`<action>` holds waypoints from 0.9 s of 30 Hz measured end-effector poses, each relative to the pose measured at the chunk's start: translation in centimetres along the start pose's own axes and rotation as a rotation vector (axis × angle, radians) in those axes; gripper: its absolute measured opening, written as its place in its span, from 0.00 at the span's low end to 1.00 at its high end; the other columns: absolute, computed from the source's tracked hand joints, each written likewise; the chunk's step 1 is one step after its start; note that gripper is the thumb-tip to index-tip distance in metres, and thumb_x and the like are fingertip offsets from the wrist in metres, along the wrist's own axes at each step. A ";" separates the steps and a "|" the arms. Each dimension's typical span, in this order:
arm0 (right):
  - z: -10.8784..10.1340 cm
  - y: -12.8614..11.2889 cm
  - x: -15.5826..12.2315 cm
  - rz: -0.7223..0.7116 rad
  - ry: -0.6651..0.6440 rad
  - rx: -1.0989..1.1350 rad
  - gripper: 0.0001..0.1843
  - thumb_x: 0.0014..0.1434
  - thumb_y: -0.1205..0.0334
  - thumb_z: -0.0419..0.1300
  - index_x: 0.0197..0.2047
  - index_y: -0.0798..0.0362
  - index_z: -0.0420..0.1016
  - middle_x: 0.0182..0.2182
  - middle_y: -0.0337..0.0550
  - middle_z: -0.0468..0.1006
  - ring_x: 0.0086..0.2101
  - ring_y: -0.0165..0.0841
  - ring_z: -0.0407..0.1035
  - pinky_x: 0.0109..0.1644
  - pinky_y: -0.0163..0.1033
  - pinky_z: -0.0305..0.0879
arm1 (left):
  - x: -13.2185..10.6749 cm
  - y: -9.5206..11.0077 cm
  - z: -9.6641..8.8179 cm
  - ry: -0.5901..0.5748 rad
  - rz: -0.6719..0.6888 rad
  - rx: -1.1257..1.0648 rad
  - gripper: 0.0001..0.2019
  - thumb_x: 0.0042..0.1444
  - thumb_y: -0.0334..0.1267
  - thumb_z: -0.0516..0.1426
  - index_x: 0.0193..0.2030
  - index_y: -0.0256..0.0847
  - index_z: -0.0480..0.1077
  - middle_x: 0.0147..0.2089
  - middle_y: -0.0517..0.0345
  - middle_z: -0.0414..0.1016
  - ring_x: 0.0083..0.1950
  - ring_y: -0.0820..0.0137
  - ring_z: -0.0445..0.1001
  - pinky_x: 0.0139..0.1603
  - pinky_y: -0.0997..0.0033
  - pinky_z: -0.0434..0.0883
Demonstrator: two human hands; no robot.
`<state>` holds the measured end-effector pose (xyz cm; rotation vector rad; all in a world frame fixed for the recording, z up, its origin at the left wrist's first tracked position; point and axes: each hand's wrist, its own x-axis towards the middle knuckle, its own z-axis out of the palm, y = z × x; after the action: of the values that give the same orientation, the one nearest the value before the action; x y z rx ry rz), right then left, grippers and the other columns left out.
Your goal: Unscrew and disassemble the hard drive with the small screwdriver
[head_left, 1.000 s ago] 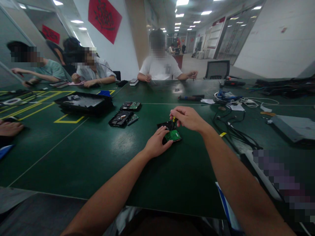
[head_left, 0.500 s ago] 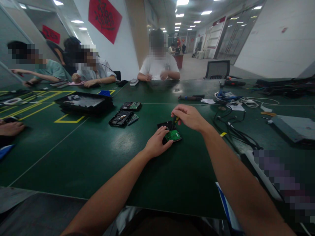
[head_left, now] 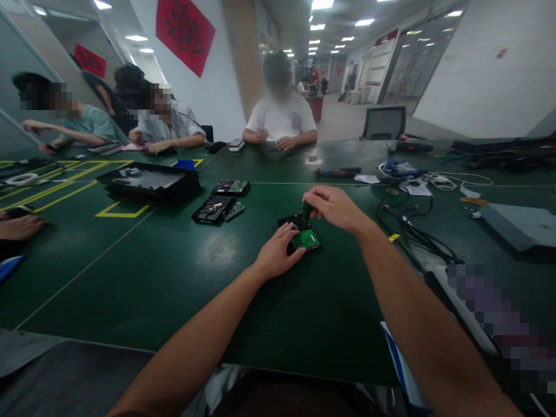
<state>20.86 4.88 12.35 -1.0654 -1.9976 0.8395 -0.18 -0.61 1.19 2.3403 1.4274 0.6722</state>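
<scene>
A hard drive (head_left: pixel 310 239) with a green circuit board facing up lies on the dark green table in front of me. My left hand (head_left: pixel 277 253) grips its near left side, the thumb at the near edge and the fingers across the far side, covering part of it. Upright in the closed fingers of my right hand (head_left: pixel 333 207) is a screwdriver (head_left: pixel 307 209), its shaft pointing down at the board. The tip is too small to make out. Left of these lie an opened black drive (head_left: pixel 212 209), a loose circuit board (head_left: pixel 236 211) and another hard drive (head_left: pixel 231 187).
Black trays (head_left: pixel 152 184) stand at the left. Black cables (head_left: pixel 408 229) and a grey metal box (head_left: pixel 521 226) lie to the right, a dark-handled tool (head_left: pixel 336 172) farther back. A person in white (head_left: pixel 281 119) sits opposite; other people sit at the far left.
The screwdriver's handle has turned slightly in my right hand; both my hands stay in place over the drive. The person opposite has shifted their hands.
</scene>
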 end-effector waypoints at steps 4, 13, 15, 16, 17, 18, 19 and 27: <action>0.1 -0.1 0.0 0.028 0.031 0.025 0.14 0.67 0.50 0.58 0.39 0.52 0.76 0.33 0.43 0.81 0.26 0.30 0.73 0.28 0.35 0.64 | 0.0 -0.1 0.1 0.005 0.005 -0.002 0.31 0.64 0.56 0.56 0.69 0.43 0.65 0.78 0.50 0.56 0.79 0.58 0.51 0.78 0.54 0.55; 0.2 -0.3 0.0 0.057 -0.061 0.195 0.15 0.69 0.50 0.56 0.46 0.51 0.77 0.32 0.43 0.79 0.27 0.31 0.74 0.28 0.36 0.70 | 0.0 0.2 -0.2 0.004 0.014 -0.007 0.30 0.64 0.55 0.56 0.69 0.44 0.65 0.78 0.51 0.55 0.79 0.58 0.51 0.77 0.52 0.55; 0.1 -0.3 0.0 0.056 -0.067 0.187 0.15 0.69 0.50 0.56 0.47 0.50 0.77 0.31 0.42 0.79 0.27 0.31 0.74 0.28 0.37 0.69 | 0.0 0.2 -0.2 0.003 0.011 -0.008 0.30 0.64 0.55 0.56 0.69 0.44 0.65 0.78 0.50 0.55 0.79 0.58 0.51 0.77 0.52 0.56; 0.0 -0.4 0.0 0.046 -0.061 0.156 0.15 0.69 0.50 0.56 0.47 0.50 0.78 0.32 0.43 0.79 0.27 0.31 0.74 0.28 0.36 0.68 | 0.0 0.2 -0.2 0.003 0.007 -0.008 0.30 0.64 0.55 0.56 0.69 0.44 0.65 0.78 0.50 0.55 0.79 0.58 0.51 0.77 0.52 0.56; -0.1 -0.4 -0.1 0.035 -0.050 0.115 0.15 0.68 0.50 0.57 0.46 0.50 0.79 0.33 0.43 0.79 0.28 0.31 0.73 0.27 0.36 0.66 | 0.0 0.2 -0.2 0.003 0.004 -0.009 0.30 0.64 0.55 0.57 0.69 0.44 0.65 0.78 0.50 0.55 0.79 0.57 0.51 0.77 0.52 0.56; -0.2 -0.4 -0.1 0.024 -0.035 0.074 0.15 0.68 0.49 0.58 0.44 0.50 0.79 0.34 0.43 0.80 0.28 0.31 0.73 0.27 0.36 0.65 | 0.0 0.2 -0.1 0.002 0.001 -0.009 0.30 0.64 0.55 0.57 0.69 0.44 0.65 0.78 0.50 0.55 0.79 0.57 0.51 0.77 0.52 0.56; -0.2 -0.4 -0.1 0.019 -0.017 0.040 0.15 0.67 0.49 0.59 0.42 0.51 0.79 0.34 0.43 0.80 0.28 0.31 0.72 0.27 0.36 0.64 | 0.0 0.2 -0.1 0.001 -0.001 -0.009 0.30 0.64 0.55 0.57 0.69 0.44 0.65 0.78 0.50 0.55 0.79 0.57 0.51 0.77 0.52 0.56; -0.2 -0.4 -0.2 0.038 -0.017 0.102 0.15 0.67 0.50 0.58 0.40 0.52 0.77 0.38 0.45 0.82 0.24 0.28 0.72 0.25 0.35 0.63 | 0.0 0.1 0.0 0.006 0.009 -0.009 0.30 0.64 0.55 0.56 0.69 0.42 0.65 0.78 0.48 0.56 0.79 0.57 0.51 0.77 0.52 0.56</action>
<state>20.91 4.61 12.68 -1.0431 -1.9323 0.9634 -0.08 -0.61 1.20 2.3413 1.4143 0.6876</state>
